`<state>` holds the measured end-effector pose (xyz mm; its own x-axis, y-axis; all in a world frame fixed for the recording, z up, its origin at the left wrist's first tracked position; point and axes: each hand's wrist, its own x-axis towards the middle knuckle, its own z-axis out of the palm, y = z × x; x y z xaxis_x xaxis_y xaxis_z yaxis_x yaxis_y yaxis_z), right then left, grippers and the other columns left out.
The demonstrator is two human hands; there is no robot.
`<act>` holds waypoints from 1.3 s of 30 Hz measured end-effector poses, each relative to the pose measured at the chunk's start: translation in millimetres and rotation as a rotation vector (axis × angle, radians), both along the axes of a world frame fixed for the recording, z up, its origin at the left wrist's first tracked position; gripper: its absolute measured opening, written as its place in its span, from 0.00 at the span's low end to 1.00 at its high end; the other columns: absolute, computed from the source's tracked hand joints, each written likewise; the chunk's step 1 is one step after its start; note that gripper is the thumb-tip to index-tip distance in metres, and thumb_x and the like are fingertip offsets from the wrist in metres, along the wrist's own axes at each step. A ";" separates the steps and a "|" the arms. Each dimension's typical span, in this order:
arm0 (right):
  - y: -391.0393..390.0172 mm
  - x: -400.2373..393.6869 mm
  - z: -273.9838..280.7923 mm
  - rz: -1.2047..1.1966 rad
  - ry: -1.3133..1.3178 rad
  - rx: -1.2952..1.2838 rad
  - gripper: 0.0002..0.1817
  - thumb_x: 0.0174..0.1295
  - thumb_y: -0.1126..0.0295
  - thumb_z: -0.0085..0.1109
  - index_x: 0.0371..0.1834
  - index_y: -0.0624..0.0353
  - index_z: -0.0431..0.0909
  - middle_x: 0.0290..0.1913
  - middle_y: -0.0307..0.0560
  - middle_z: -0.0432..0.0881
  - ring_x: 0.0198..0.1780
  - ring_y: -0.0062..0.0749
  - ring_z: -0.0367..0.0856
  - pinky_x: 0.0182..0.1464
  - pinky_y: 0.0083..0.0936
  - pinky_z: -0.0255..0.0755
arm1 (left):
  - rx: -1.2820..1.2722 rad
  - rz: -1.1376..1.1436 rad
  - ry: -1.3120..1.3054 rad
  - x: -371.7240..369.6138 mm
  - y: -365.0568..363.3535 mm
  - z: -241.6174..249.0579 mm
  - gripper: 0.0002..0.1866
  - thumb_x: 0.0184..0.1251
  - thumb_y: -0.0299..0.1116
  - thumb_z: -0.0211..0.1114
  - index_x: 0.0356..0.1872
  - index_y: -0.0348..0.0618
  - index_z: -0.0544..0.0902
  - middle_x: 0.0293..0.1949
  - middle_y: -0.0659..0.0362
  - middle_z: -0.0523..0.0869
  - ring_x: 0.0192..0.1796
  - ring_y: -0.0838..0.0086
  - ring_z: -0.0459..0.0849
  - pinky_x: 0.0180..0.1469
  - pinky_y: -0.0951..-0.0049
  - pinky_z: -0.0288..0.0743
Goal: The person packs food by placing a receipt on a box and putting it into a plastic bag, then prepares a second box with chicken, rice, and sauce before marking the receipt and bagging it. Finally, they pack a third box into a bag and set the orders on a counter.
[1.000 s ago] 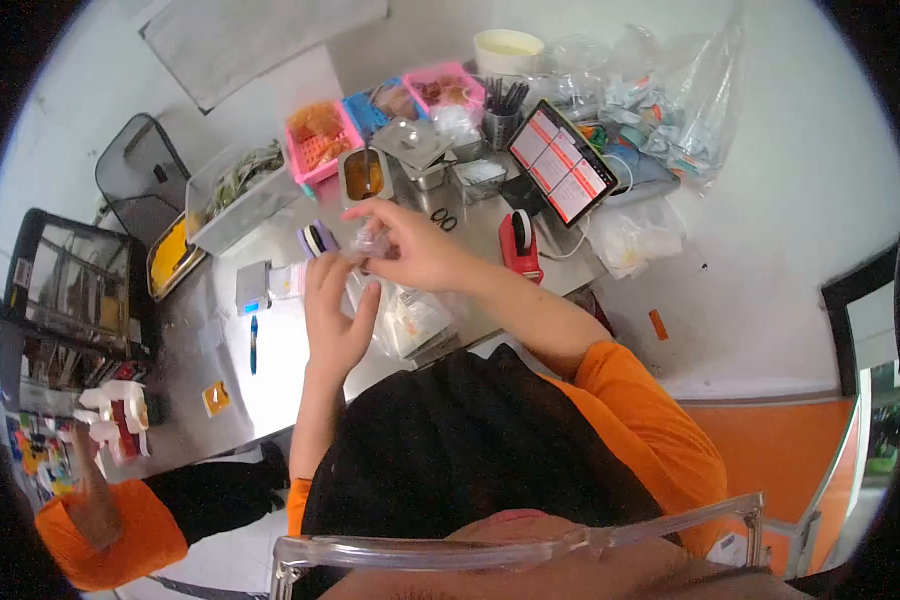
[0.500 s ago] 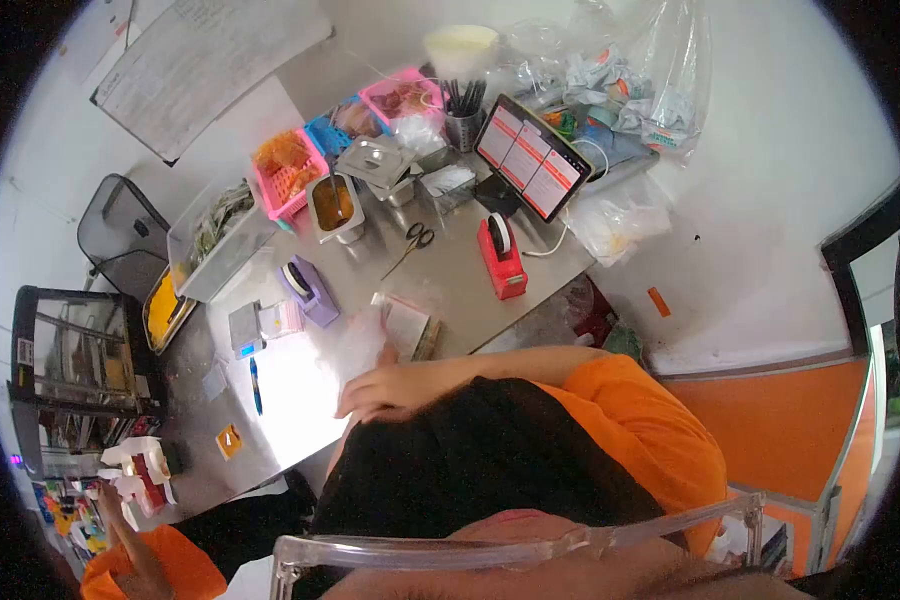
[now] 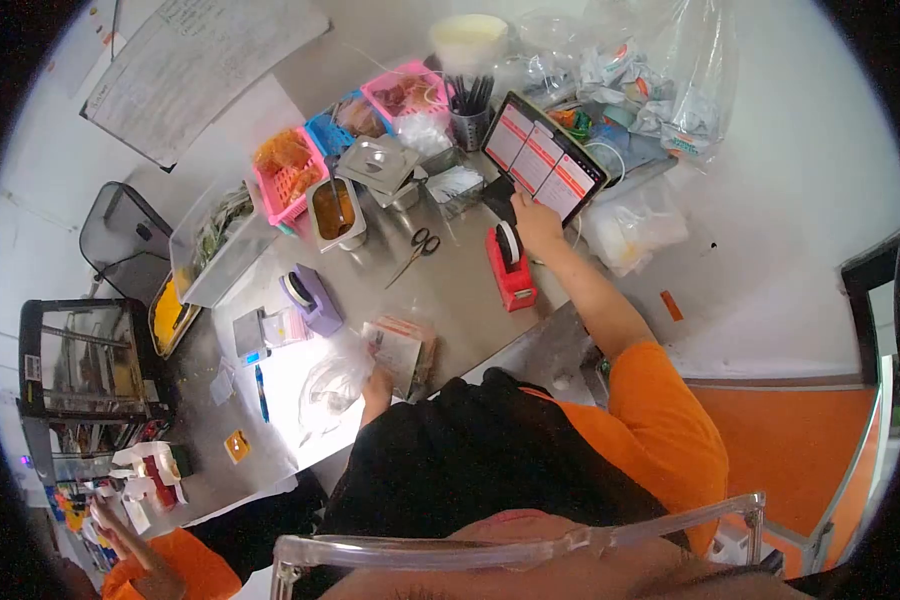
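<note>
The right hand [image 3: 540, 228] has left its earlier spot by the apron at lower centre and is now at the lower left edge of the tablet [image 3: 547, 160], right of upper centre. Its fingers look partly bent; their tips blend into the dark edge, so I cannot tell whether they touch or grip it. The left hand [image 3: 377, 388], half hidden by the apron [image 3: 440, 440], is at the clear plastic bag [image 3: 332, 385] left of lower centre; its grip cannot be made out. The bag spreads lower than before, blurred by glare.

Farther out on the table [image 3: 460, 335] are two tape dispensers, one red [image 3: 515, 285], one purple [image 3: 320, 300]; one pair of scissors [image 3: 410, 258]; one pen [image 3: 262, 392]; and three baskets, two pink [image 3: 288, 212] and one blue [image 3: 330, 135]. A co-worker's orange sleeve [image 3: 195, 562] is cut off at lower left.
</note>
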<state>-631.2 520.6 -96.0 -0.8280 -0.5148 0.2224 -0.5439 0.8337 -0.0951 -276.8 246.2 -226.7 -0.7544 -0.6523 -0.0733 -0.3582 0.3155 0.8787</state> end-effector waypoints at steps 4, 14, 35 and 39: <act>3.8 -8.2 0.2 -0.048 -0.104 0.030 0.15 0.58 0.72 0.42 0.48 0.62 0.67 0.60 0.52 0.69 0.35 0.47 0.81 0.36 0.40 0.76 | 0.157 0.195 0.218 -18.9 14.2 47.1 0.18 0.71 0.41 0.50 0.51 0.38 0.73 0.43 0.58 0.76 0.46 0.72 0.71 0.53 0.73 0.64; -56.5 -35.6 24.4 0.309 0.015 -0.398 0.11 0.54 0.74 0.48 0.38 0.63 0.77 0.45 0.52 0.78 0.47 0.46 0.76 0.44 0.40 0.72 | 0.404 0.392 0.152 -34.1 47.9 155.8 0.23 0.70 0.47 0.51 0.52 0.37 0.74 0.46 0.56 0.77 0.48 0.75 0.73 0.52 0.74 0.65; -103.6 -2.2 92.1 0.058 -0.044 -0.147 0.07 0.51 0.74 0.52 0.28 0.64 0.80 0.32 0.57 0.80 0.37 0.48 0.80 0.37 0.39 0.75 | 0.558 0.234 0.017 -30.9 48.8 153.3 0.29 0.62 0.47 0.61 0.55 0.33 0.72 0.54 0.53 0.76 0.56 0.66 0.72 0.59 0.70 0.61; -115.0 131.0 57.1 0.399 -0.616 -0.502 0.05 0.51 0.73 0.52 0.27 0.63 0.76 0.31 0.58 0.76 0.36 0.50 0.76 0.39 0.40 0.68 | 0.377 0.136 -0.022 -33.9 59.8 162.5 0.25 0.60 0.49 0.62 0.50 0.39 0.77 0.49 0.52 0.79 0.53 0.66 0.74 0.56 0.69 0.63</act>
